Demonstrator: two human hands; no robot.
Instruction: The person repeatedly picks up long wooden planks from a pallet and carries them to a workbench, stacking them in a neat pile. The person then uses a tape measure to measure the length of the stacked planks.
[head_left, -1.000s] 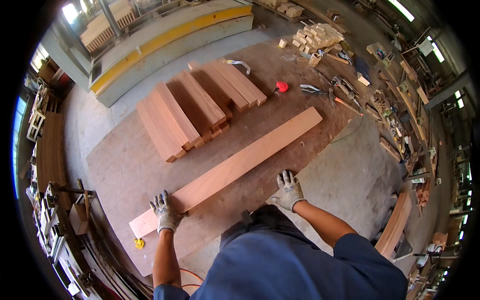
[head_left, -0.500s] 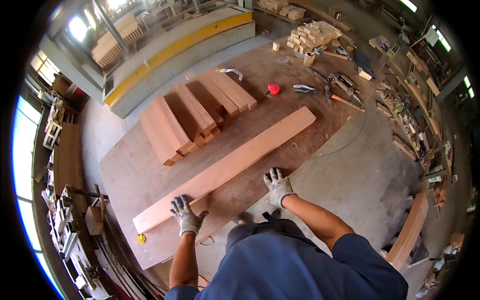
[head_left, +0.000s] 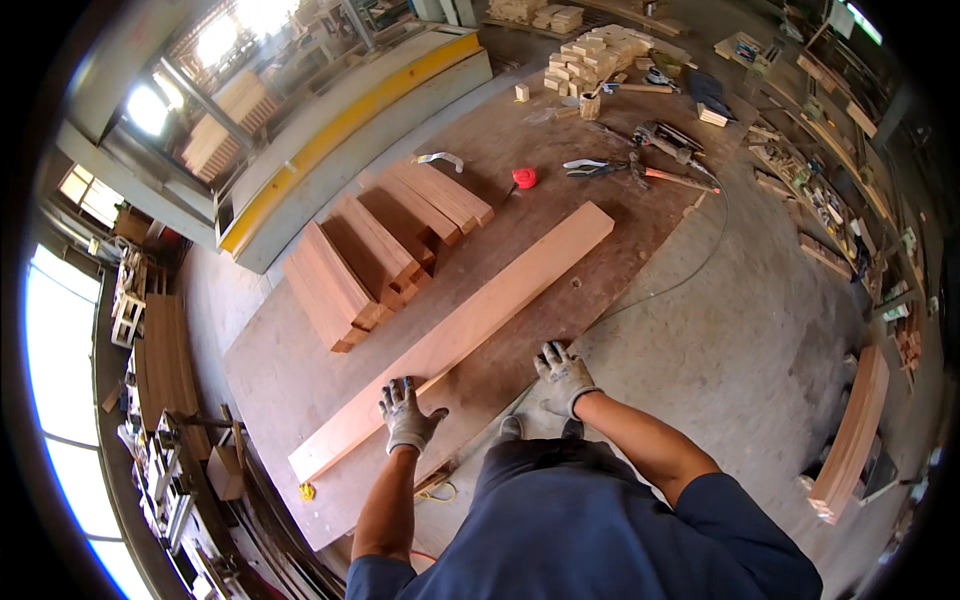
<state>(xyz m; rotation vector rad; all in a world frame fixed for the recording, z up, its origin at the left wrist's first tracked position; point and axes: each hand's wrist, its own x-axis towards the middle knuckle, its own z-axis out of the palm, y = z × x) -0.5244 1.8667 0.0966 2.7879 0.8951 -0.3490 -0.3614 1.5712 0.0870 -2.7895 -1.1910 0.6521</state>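
A long reddish wood beam (head_left: 470, 335) lies slantwise across the brown worktable (head_left: 270, 400). My left hand (head_left: 410, 415), in a grey work glove with dark fingertips, has its fingers spread at the beam's near edge, towards its left end; the fingertips reach onto the wood. My right hand (head_left: 566, 380), gloved too, is open at the table's near edge, apart from the beam, with nothing in it. Beyond the beam lies a stack of similar reddish boards (head_left: 350, 270). A small yellow thing (head_left: 307, 491) sits by the beam's left end.
A red tape measure (head_left: 524, 178), pliers (head_left: 590, 166), an orange-handled hammer (head_left: 675, 180) and a power tool (head_left: 670, 142) lie on the far right of the table. Pale wood blocks (head_left: 595, 62) are piled behind. A cable (head_left: 690, 280) trails off the right edge.
The whole view has turned and shifted a little. My left hand has moved slightly to the right along the beam. My right hand stays open near the table edge.
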